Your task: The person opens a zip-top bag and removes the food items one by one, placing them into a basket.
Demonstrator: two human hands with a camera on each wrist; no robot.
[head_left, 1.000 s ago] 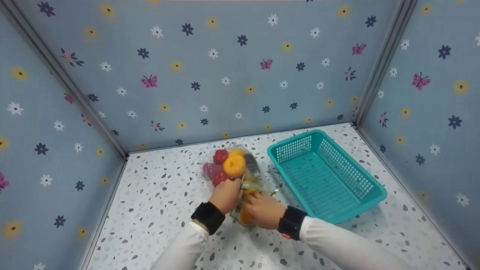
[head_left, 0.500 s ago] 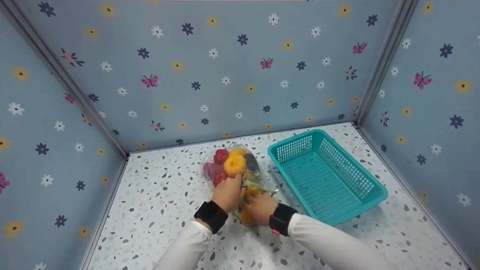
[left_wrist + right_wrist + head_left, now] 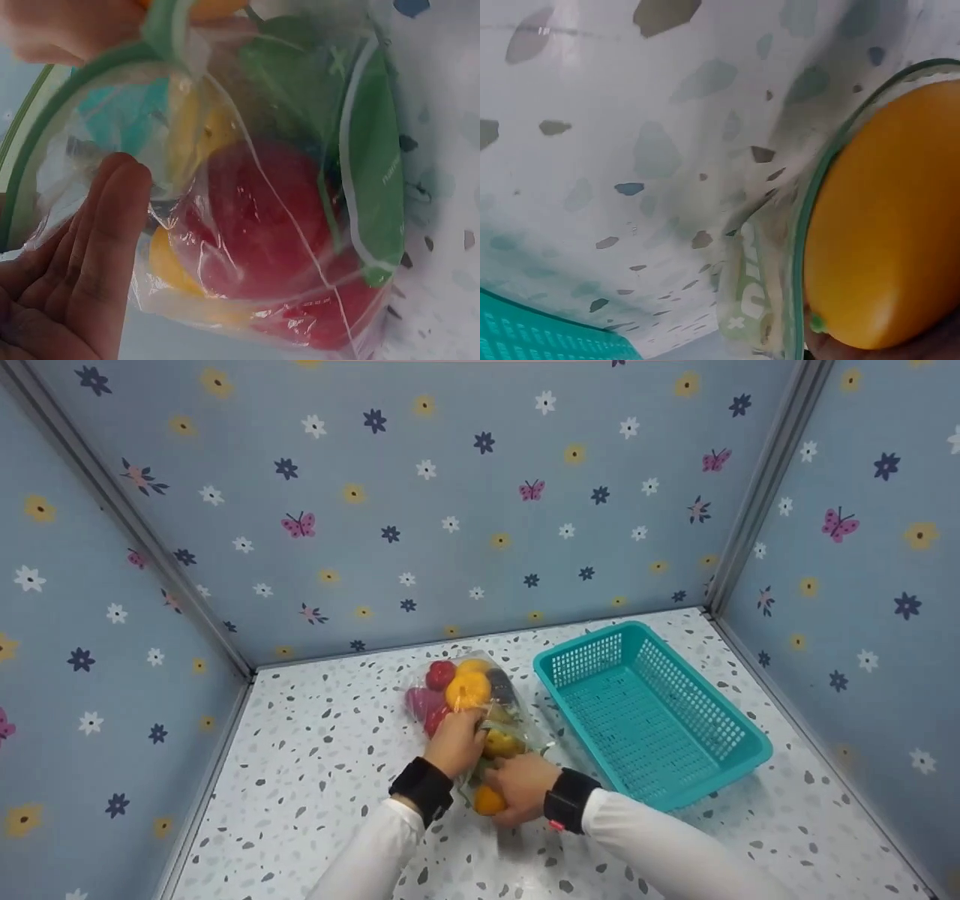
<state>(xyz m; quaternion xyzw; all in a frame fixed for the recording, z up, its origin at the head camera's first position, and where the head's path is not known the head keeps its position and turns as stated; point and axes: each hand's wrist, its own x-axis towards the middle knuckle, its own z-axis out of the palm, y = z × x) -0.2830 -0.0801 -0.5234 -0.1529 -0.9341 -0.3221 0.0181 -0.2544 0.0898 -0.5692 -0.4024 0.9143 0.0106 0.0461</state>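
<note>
A clear zip bag (image 3: 431, 667) with green edging lies on the table, filled with toy-like produce. Inside show a yellow pumpkin-shaped piece (image 3: 469, 692), red rounds (image 3: 251, 225), a purple piece (image 3: 424, 703) and a dark one (image 3: 500, 687). My left hand (image 3: 456, 741) is at the bag's mouth; the left wrist view shows its fingers (image 3: 112, 217) straight along the plastic. A yellow fruit (image 3: 502, 744) lies just inside the mouth. My right hand (image 3: 523, 789) holds a smooth orange fruit (image 3: 885, 225) with a green stem nub, at the green-edged opening nearest me.
A turquoise plastic basket (image 3: 750, 746) with mesh walls stands to the right of the bag, close by my right forearm. Patterned wall panels (image 3: 465, 510) enclose the speckled white table (image 3: 315, 780) at the back and on both sides.
My right hand has shifted toward me and turned, uncovering the yellow fruit at the bag's mouth; more of the orange fruit now shows. My left hand and the basket stay nearly in place.
</note>
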